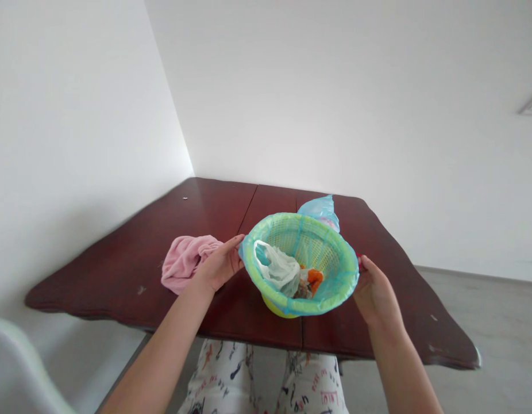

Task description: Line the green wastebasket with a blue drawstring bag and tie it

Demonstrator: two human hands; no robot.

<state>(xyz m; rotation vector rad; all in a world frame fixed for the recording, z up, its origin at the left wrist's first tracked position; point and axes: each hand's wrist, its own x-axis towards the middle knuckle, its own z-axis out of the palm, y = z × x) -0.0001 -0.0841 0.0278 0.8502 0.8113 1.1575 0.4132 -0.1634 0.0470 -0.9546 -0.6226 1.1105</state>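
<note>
A yellow-green mesh wastebasket (335, 259) is in front of me, lined with a thin blue bag folded over its rim. My left hand (223, 264) grips the rim at the left side, and my right hand (375, 290) has hold of it at the right. Both palms face inward; some fingers are hidden behind the rim. Inside the basket lie a crumpled white plastic bag (280, 269), an orange scrap (315, 280) and brownish waste. Its opening tilts toward me.
Left of the basket, a crumpled pink cloth (186, 261) lies on the dark red wooden table (205, 207). Behind it sits a light blue plastic bag (318, 208) with something pinkish in it. White walls border the table, and part of a white chair (16, 374) shows at lower left.
</note>
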